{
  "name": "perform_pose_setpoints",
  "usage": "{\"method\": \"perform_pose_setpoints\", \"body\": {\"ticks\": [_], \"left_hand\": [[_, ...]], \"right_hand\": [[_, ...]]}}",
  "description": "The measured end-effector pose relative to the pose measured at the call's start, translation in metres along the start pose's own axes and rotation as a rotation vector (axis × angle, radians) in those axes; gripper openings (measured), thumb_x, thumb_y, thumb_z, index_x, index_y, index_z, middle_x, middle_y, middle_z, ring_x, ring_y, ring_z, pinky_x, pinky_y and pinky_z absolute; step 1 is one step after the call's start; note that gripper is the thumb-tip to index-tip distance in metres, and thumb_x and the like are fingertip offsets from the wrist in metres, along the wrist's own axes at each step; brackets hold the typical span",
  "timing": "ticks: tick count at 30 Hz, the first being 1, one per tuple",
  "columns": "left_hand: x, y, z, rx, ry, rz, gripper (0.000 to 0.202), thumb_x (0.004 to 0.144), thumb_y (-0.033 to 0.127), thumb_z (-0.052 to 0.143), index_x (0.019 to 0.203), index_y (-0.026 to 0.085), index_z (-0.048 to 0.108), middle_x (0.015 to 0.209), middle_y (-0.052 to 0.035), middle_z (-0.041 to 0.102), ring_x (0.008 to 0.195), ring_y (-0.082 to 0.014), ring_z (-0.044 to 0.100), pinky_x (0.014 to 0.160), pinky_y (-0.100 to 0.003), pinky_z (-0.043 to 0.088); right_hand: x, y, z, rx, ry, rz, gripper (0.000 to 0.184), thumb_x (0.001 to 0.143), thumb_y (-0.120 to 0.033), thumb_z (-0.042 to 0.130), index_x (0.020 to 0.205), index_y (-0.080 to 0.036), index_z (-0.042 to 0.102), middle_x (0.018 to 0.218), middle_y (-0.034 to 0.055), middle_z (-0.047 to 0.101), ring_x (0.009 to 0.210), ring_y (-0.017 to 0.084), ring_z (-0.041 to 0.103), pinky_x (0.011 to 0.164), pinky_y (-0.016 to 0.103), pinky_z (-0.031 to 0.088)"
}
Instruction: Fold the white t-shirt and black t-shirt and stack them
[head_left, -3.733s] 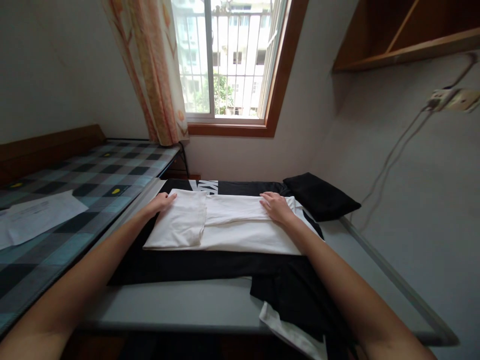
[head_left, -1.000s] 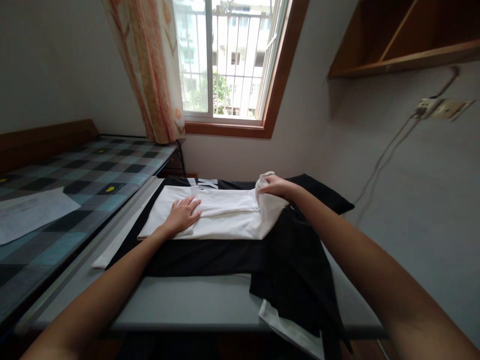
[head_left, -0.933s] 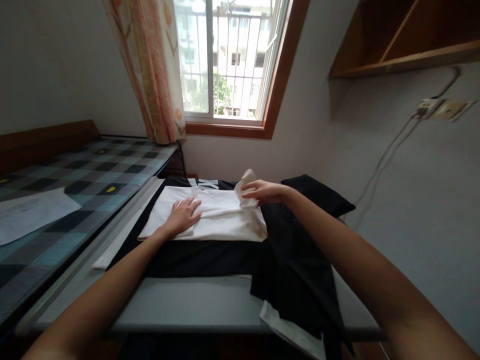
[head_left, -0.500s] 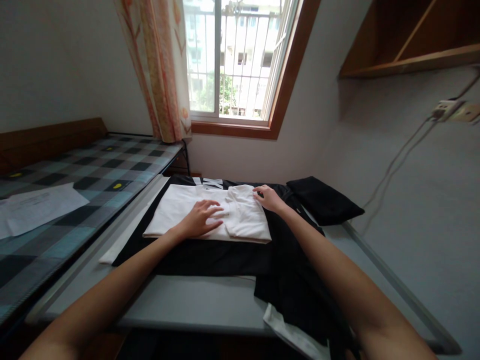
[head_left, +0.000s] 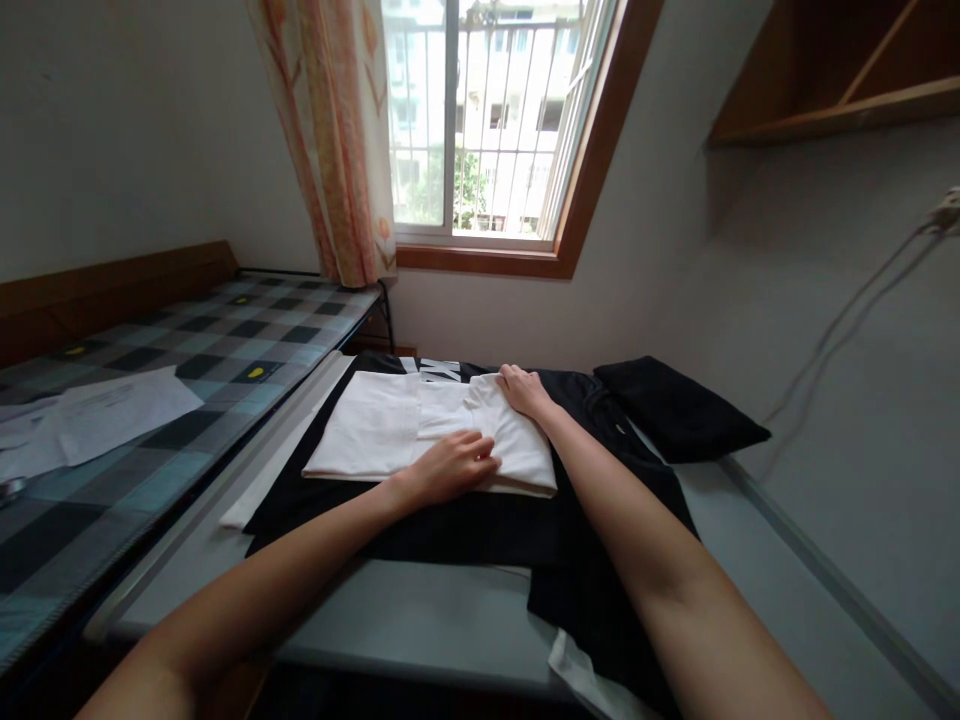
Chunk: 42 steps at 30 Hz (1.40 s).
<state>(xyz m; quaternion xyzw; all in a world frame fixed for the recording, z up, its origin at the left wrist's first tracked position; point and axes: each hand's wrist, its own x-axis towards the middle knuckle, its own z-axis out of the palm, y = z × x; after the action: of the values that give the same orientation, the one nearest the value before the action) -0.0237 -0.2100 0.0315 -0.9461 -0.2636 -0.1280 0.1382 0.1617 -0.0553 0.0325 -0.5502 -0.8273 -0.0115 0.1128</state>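
A folded white shirt [head_left: 367, 425] lies on a spread black garment [head_left: 450, 525] with white lettering at its far edge. My left hand [head_left: 456, 465] rests low on the shirt's right half, its fingers curled and closed on the cloth near the front edge. At the far edge of that same half, my right hand [head_left: 523, 388] has its fingers bent over the fabric, gripping it. The fingertips of both hands are partly hidden.
Underneath is a grey-white table [head_left: 405, 615]. A folded black cloth [head_left: 679, 410] sits at its back right, near the wall. White fabric [head_left: 592, 680] hangs over the front edge. To the left, papers [head_left: 124, 415] lie on a checked bed [head_left: 300, 340].
My left hand has moved right and nearer the front edge, its fingers going from spread to curled. My right hand has closed on the shirt's far edge. The view has turned slightly left.
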Motion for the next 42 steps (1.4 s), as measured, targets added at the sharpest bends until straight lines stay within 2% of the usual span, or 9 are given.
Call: {"method": "perform_pose_setpoints", "body": {"ticks": [4,9,14,17,22,25,29,33,42], "left_hand": [[-0.018,-0.009,-0.005,0.06,-0.005,-0.042,0.018,0.096,0.02,0.043,0.103,0.019,0.06,0.092,-0.008,0.057,0.084,-0.02,0.052,0.076,-0.035,0.043],[-0.031,-0.01,0.001,0.046,-0.01,-0.106,0.016,0.095,0.023,0.046,0.098,0.02,0.062,0.09,-0.0064,0.057,0.08,-0.0183,0.05,0.07,-0.031,0.042],[-0.031,-0.006,-0.001,0.007,-0.006,-0.095,0.016,0.093,0.02,0.048,0.094,0.02,0.063,0.088,-0.0057,0.057,0.078,-0.0177,0.05,0.071,-0.031,0.042],[-0.033,-0.007,-0.005,-0.088,-0.002,-0.118,0.014,0.09,0.022,0.052,0.097,0.021,0.064,0.092,-0.0054,0.059,0.08,-0.017,0.052,0.072,-0.03,0.043],[-0.041,-0.014,-0.017,-0.233,0.066,-0.44,0.022,0.09,0.035,0.052,0.104,0.021,0.06,0.096,-0.0061,0.061,0.087,-0.0193,0.059,0.077,-0.031,0.046],[-0.051,-0.027,-0.028,-0.263,-0.095,-0.628,0.027,0.081,0.041,0.059,0.1,0.021,0.057,0.094,-0.0042,0.062,0.076,-0.0192,0.06,0.068,-0.03,0.045],[-0.067,-0.048,-0.043,-0.408,-0.334,-0.612,0.028,0.069,0.037,0.067,0.09,0.021,0.056,0.087,-0.0007,0.06,0.072,-0.0173,0.057,0.064,-0.026,0.041],[-0.075,-0.061,-0.05,-0.584,-0.461,-0.634,0.026,0.064,0.023,0.063,0.088,0.02,0.057,0.081,0.0015,0.058,0.071,-0.015,0.054,0.06,-0.023,0.039],[-0.076,-0.062,-0.051,-0.556,-0.479,-0.639,0.021,0.062,0.014,0.058,0.082,0.019,0.06,0.075,0.0017,0.06,0.068,-0.0148,0.055,0.058,-0.023,0.038]], "right_hand": [[0.005,-0.009,0.0,0.07,0.107,-0.014,0.039,0.103,-0.036,0.019,0.118,-0.018,0.05,0.119,0.0149,0.063,0.104,0.025,0.06,0.087,0.035,0.038],[0.006,-0.021,0.007,0.013,-0.028,-0.054,0.034,0.103,-0.034,0.022,0.116,-0.018,0.049,0.114,0.0135,0.067,0.1,0.024,0.063,0.085,0.034,0.037],[0.005,-0.029,0.005,-0.003,0.074,-0.111,0.039,0.103,-0.035,0.017,0.118,-0.018,0.048,0.116,0.0137,0.066,0.101,0.023,0.062,0.089,0.034,0.035],[0.005,-0.032,0.006,-0.068,-0.01,-0.118,0.037,0.102,-0.036,0.023,0.117,-0.017,0.052,0.114,0.0141,0.066,0.103,0.026,0.06,0.089,0.037,0.035],[0.003,-0.048,0.002,-0.139,0.087,-0.115,0.036,0.098,-0.033,0.037,0.126,-0.02,0.054,0.123,0.0162,0.058,0.113,0.03,0.049,0.094,0.042,0.033],[0.004,-0.072,-0.006,-0.08,0.079,-0.092,0.037,0.097,-0.034,0.036,0.119,-0.019,0.062,0.122,0.0164,0.059,0.111,0.029,0.049,0.094,0.041,0.035],[0.008,-0.115,-0.01,0.027,0.048,-0.078,0.04,0.097,-0.039,0.038,0.105,-0.017,0.07,0.12,0.0158,0.062,0.113,0.029,0.052,0.093,0.039,0.038],[0.013,-0.15,0.0,0.202,-0.196,0.082,0.056,0.091,-0.06,0.042,0.105,-0.014,0.071,0.111,0.0172,0.069,0.106,0.031,0.059,0.092,0.042,0.041],[0.018,-0.172,0.019,0.288,-0.204,0.257,0.045,0.088,-0.047,0.053,0.113,-0.013,0.068,0.121,0.0183,0.065,0.12,0.034,0.051,0.103,0.048,0.029]]}}
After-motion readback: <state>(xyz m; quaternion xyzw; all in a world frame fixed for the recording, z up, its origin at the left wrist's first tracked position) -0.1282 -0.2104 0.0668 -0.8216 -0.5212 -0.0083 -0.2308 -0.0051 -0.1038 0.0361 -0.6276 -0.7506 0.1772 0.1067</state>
